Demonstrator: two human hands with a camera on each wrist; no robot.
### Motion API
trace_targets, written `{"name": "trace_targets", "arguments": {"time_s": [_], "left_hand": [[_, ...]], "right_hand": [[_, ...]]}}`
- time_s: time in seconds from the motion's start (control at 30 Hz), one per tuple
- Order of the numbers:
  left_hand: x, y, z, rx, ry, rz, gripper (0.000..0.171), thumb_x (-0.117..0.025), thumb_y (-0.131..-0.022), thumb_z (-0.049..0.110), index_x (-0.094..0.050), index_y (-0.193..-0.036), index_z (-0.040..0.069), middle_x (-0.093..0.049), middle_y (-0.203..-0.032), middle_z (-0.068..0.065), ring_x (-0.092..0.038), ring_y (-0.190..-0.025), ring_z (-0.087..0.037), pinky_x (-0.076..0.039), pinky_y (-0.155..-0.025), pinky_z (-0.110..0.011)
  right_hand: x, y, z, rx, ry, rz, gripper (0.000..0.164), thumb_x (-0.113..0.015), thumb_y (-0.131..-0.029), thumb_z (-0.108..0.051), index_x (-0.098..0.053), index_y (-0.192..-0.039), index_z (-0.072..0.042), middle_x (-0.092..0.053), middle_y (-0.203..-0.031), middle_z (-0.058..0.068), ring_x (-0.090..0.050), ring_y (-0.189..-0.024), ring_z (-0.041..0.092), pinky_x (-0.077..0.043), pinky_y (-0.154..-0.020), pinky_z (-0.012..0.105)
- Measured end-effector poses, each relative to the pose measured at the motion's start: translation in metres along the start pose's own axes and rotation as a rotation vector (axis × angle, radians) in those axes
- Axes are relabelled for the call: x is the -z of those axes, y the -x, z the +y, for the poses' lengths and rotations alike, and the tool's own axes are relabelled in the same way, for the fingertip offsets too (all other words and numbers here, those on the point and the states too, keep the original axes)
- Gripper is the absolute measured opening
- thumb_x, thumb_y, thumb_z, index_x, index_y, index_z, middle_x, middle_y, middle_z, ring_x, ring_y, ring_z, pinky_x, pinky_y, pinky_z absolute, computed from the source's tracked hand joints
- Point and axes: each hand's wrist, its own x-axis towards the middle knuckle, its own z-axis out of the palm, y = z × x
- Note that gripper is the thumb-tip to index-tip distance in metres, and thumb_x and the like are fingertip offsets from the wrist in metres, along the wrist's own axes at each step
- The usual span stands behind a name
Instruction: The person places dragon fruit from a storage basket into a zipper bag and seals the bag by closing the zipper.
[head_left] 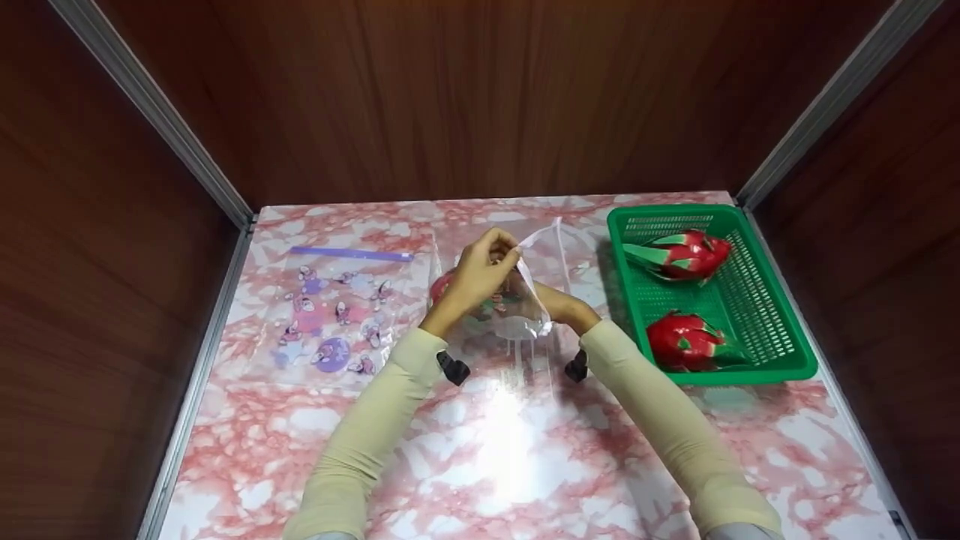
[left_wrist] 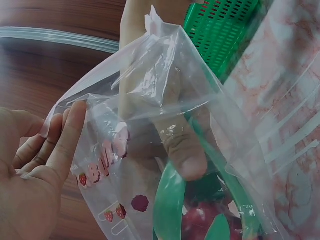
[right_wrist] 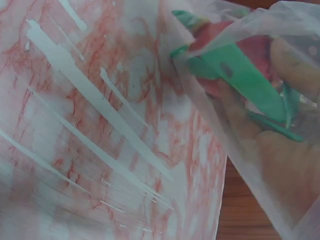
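Observation:
A clear printed zip bag is held up over the middle of the table, its mouth spread toward the right. My left hand pinches the bag's rim between thumb and fingers, plain in the left wrist view. Through the mouth, my right hand reaches inside the bag. It grips a red dragon fruit with green leaves, thumb on one side and fingers on the other. In the head view, the bag and left hand partly hide this fruit.
At the right stands a green plastic basket with two dragon fruits inside, one at the back and one at the front. On the left lies a flat zip bag with a purple slider strip. Wooden walls enclose the marbled table.

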Motion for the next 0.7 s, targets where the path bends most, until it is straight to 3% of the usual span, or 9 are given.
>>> {"name": "trace_targets", "arguments": {"time_s": [0.3,0.5,0.6,0.7], "left_hand": [[0.005,-0.004,0.002,0.004,0.039,0.075,0.008,-0.066,-0.103,0.004,-0.066,-0.106,-0.003,-0.07,-0.095,-0.011,-0.064,-0.085,-0.01,-0.056,-0.075,-0.018],[0.007,-0.006,-0.001,0.027,0.06,0.098,0.01,-0.066,-0.102,0.006,-0.067,-0.107,-0.003,-0.069,-0.096,-0.009,-0.065,-0.086,-0.011,-0.056,-0.073,-0.017],[0.008,-0.007,-0.002,0.05,0.088,0.108,0.01,-0.066,-0.102,0.005,-0.066,-0.109,-0.003,-0.069,-0.096,-0.009,-0.066,-0.084,-0.012,-0.056,-0.069,-0.018],[0.009,-0.007,-0.001,0.078,0.129,0.121,0.009,-0.065,-0.102,0.004,-0.066,-0.109,-0.002,-0.067,-0.094,-0.007,-0.066,-0.08,-0.012,-0.057,-0.065,-0.019]], "right_hand": [[0.011,0.003,0.0,-0.024,-0.039,-0.047,0.052,-0.059,-0.106,-0.007,-0.046,-0.153,0.01,-0.053,-0.154,0.03,-0.052,-0.142,0.037,-0.044,-0.121,0.042],[0.015,0.001,0.002,-0.027,-0.016,-0.038,0.051,-0.059,-0.106,-0.01,-0.048,-0.153,0.008,-0.054,-0.155,0.028,-0.051,-0.145,0.042,-0.04,-0.125,0.048],[0.018,0.002,0.002,-0.03,0.05,-0.008,0.045,-0.059,-0.106,-0.009,-0.055,-0.147,0.008,-0.059,-0.149,0.028,-0.056,-0.139,0.038,-0.043,-0.121,0.044],[0.021,0.003,0.0,-0.05,0.122,0.016,0.035,-0.061,-0.106,-0.01,-0.065,-0.134,0.01,-0.07,-0.129,0.026,-0.063,-0.116,0.028,-0.049,-0.103,0.031]]}}
